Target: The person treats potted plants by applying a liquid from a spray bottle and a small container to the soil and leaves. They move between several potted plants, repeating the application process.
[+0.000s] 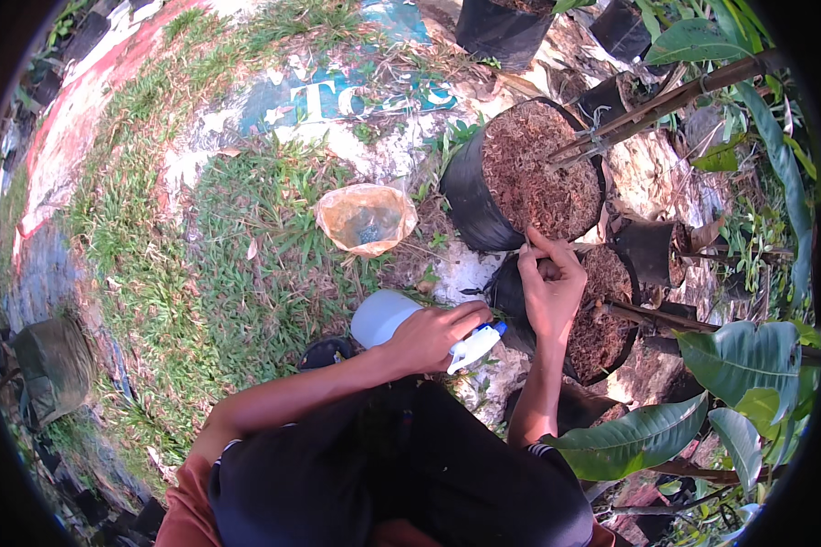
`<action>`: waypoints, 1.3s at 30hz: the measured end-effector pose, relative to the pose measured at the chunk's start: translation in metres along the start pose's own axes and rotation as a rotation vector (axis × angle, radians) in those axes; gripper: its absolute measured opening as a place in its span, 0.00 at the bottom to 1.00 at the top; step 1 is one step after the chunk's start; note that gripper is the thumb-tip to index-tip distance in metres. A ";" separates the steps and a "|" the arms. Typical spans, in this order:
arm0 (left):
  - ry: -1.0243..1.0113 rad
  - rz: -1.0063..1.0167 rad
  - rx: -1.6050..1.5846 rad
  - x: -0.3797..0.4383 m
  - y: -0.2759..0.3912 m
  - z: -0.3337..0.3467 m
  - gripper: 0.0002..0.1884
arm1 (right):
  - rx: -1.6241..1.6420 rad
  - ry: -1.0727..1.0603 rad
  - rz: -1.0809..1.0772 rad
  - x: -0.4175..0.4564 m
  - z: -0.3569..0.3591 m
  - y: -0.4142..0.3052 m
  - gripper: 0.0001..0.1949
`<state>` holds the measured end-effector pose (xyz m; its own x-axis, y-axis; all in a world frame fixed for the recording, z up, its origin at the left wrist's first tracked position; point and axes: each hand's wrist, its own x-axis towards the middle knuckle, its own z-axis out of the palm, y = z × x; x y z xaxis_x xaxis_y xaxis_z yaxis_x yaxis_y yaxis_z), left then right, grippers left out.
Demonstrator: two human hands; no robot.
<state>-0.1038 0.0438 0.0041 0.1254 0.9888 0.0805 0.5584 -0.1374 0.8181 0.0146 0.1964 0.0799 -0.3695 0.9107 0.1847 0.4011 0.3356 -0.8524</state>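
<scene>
My left hand (432,335) is closed around the neck of a white spray bottle (384,318) with a white and blue trigger head, which lies tilted over my knee. My right hand (553,273) is at the near rim of a large black grow bag (475,188) filled with brown fibrous soil. Its thumb and forefinger are pinched together; whether something small is between them I cannot tell. Under that hand stands a second black grow bag (513,301) with a stem in its soil. An open, crumpled translucent plastic bag (366,219) with bluish contents rests on the grass.
Stems of leafy plants (746,362) lean in from the right, one tied to a stick (663,102) over the large bag. More black grow bags (503,31) stand beyond. Worn printed sheeting (274,102) lies among the grass to the front.
</scene>
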 end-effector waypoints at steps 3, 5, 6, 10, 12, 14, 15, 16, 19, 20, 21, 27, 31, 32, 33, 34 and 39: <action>0.000 0.000 0.013 0.002 -0.001 0.002 0.36 | 0.058 0.053 0.003 0.001 -0.003 0.007 0.16; 0.071 -0.017 -0.053 0.000 -0.003 -0.002 0.33 | 0.123 0.120 0.070 0.001 -0.002 0.007 0.16; 0.104 -0.020 -0.085 -0.001 -0.005 -0.007 0.32 | 0.155 0.161 0.101 0.001 -0.001 0.006 0.15; 0.408 -0.026 -0.122 0.008 -0.018 -0.026 0.15 | 0.080 0.159 0.059 -0.007 0.002 0.013 0.15; 0.506 0.063 -0.082 0.011 -0.025 -0.031 0.13 | 0.089 0.124 -0.004 -0.016 0.007 0.015 0.17; 0.519 0.062 -0.085 0.010 -0.028 -0.032 0.12 | 0.078 0.084 -0.072 -0.023 0.014 0.024 0.19; 0.510 0.042 -0.120 0.009 -0.025 -0.030 0.11 | 0.103 0.069 -0.088 -0.027 0.016 0.026 0.19; 0.501 0.023 -0.155 0.008 -0.023 -0.030 0.10 | 0.079 0.075 -0.133 -0.030 0.021 0.028 0.20; 0.467 0.020 -0.162 0.003 -0.021 -0.032 0.09 | 0.076 0.125 -0.185 -0.037 0.034 0.032 0.20; 0.475 0.025 -0.167 0.002 -0.021 -0.033 0.08 | 0.087 0.148 -0.188 -0.039 0.038 0.032 0.20; 0.471 0.023 -0.181 0.001 -0.020 -0.034 0.08 | 0.084 0.168 -0.209 -0.041 0.039 0.032 0.20; 0.478 0.045 -0.278 0.010 -0.003 -0.052 0.07 | 0.091 0.312 -0.197 -0.042 0.039 0.035 0.20; 0.499 0.166 -0.252 0.026 0.007 -0.060 0.10 | 0.284 0.306 -0.007 -0.045 0.045 0.046 0.20; 0.497 0.163 -0.244 0.029 0.009 -0.059 0.10 | 0.306 0.317 0.003 -0.047 0.046 0.048 0.20; 0.494 0.154 -0.232 0.031 0.011 -0.059 0.10 | 0.334 0.323 0.016 -0.049 0.048 0.048 0.20; 0.472 0.096 -0.263 0.032 0.013 -0.060 0.09 | 0.347 0.334 0.020 -0.050 0.048 0.047 0.20; 0.397 -0.040 -0.169 0.036 0.012 -0.059 0.07 | 0.379 0.380 0.026 -0.049 0.047 0.041 0.18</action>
<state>-0.1405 0.0807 0.0504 -0.2371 0.9432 0.2326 0.4100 -0.1198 0.9042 0.0097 0.1545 0.0125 -0.0061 0.9643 0.2648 0.0494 0.2647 -0.9631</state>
